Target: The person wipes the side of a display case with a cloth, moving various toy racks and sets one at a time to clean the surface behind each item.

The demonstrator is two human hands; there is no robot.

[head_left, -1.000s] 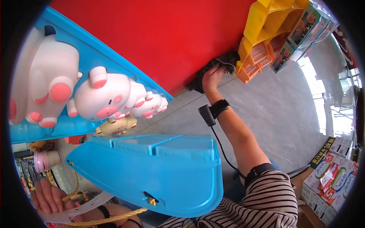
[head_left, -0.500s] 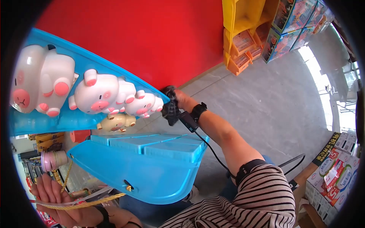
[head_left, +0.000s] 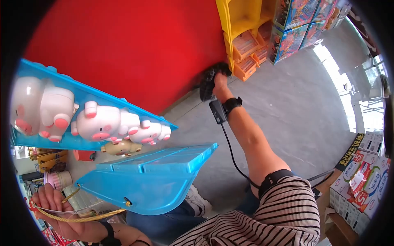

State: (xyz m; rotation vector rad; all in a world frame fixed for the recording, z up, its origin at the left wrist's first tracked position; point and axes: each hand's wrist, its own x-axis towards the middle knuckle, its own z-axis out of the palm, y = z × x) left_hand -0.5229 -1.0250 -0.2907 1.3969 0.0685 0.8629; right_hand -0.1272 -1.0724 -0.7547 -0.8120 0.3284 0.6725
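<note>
Left hand (head_left: 50, 200) curls around yellow rope (head_left: 100, 216) knotted at blue tray's (head_left: 152, 190) edge, likely steadying it; right hand (head_left: 221, 85) grips dark cloth (head_left: 207, 84) at red panel's (head_left: 131, 53) lower edge.

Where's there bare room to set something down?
Bare grey floor lies between the right arm, orange plastic bins and red-white cardboard cartons. Crowded: the right hand and dark crumpled cloth by the flat red panel; the blue plastic shelf with glossy white animal figurines.

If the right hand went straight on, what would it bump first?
Probably the red panel, just beyond the dark cloth at the right hand; the yellow stand is very near too, and depth is unclear.
</note>
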